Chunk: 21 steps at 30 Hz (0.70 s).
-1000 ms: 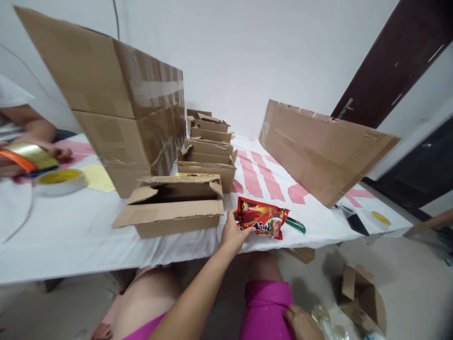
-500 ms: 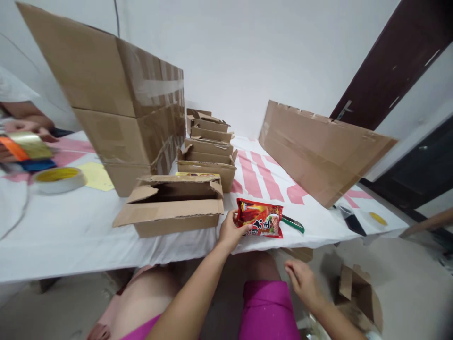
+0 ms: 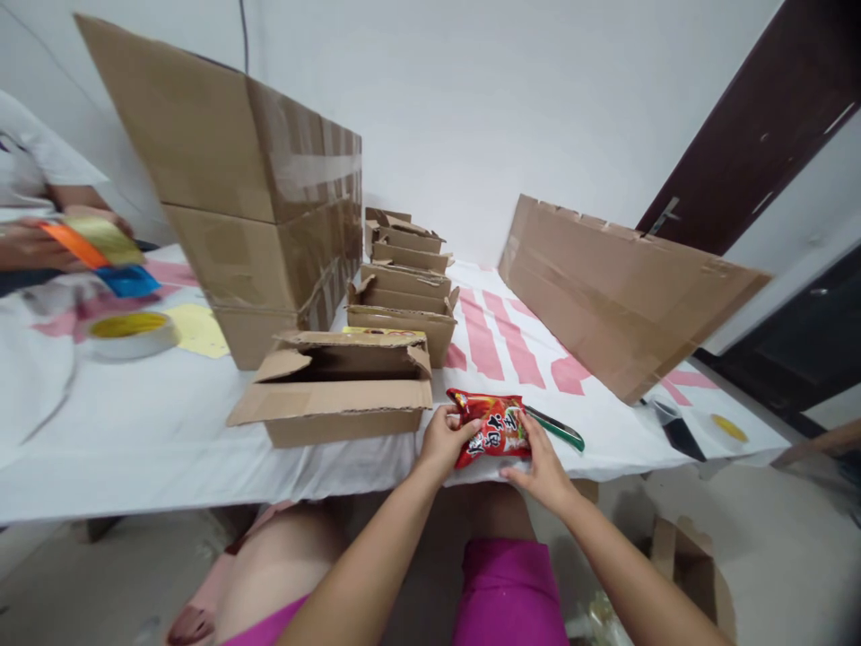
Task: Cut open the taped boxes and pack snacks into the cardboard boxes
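A red snack packet [image 3: 493, 429] lies at the near edge of the white-covered table [image 3: 134, 440]. My left hand [image 3: 444, 441] grips its left end with fingers curled over it. My right hand [image 3: 543, 467] holds the packet's right side, fingers pressed on it. An open, shallow cardboard box [image 3: 340, 393] stands just left of the packet. A green-handled tool [image 3: 558, 428] lies on the table behind my right hand.
A tall taped carton [image 3: 248, 197] stands behind the open box, with several small boxes [image 3: 404, 287] in a row beyond. A flat cardboard sheet [image 3: 619, 287] leans at the right. Another person's hands [image 3: 40, 247] hold coloured sheets at far left, near a tape roll [image 3: 131, 332]. A cardboard box [image 3: 692, 565] sits on the floor.
My right hand rose from my lap and took hold of the packet's right side. My left hand stayed on the packet. The other person's hands lifted the coloured sheets.
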Motion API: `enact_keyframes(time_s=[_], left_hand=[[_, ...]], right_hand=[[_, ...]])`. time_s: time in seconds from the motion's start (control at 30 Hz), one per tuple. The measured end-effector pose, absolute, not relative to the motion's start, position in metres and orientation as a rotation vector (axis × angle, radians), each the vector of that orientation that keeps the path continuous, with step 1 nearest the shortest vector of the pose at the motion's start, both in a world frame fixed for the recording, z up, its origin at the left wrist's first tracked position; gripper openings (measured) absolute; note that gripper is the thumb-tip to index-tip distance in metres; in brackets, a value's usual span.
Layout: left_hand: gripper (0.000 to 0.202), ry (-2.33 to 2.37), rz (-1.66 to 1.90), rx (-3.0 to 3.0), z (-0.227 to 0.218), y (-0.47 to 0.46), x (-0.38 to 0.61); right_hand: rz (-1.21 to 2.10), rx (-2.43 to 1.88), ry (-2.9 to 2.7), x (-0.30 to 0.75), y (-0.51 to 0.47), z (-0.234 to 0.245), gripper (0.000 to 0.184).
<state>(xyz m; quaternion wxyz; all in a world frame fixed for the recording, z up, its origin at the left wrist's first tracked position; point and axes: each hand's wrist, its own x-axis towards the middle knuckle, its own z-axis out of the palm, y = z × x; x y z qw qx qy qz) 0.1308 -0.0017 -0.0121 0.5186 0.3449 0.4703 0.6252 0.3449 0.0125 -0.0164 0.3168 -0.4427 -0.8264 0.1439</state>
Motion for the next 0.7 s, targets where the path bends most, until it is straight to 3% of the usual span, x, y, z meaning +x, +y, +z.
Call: enact_keyframes(time_s=[0.3, 0.43, 0.7], left_hand=[[0.051, 1.149, 1.56, 0.817, 0.006, -0.007, 0.125], [0.076, 1.366, 1.663, 1.258, 0.006, -0.012, 0.124], [0.108, 1.477, 1.657, 1.539, 0.004, -0.018, 0.131]], right_hand=[[0.411, -1.198, -1.945, 0.356, 0.009, -0.005, 0.053], [0.572, -1.24, -1.806, 0.366, 0.009, 0.015, 0.043], [0.967, -1.207, -1.437, 0.363, 0.01, 0.041, 0.052]])
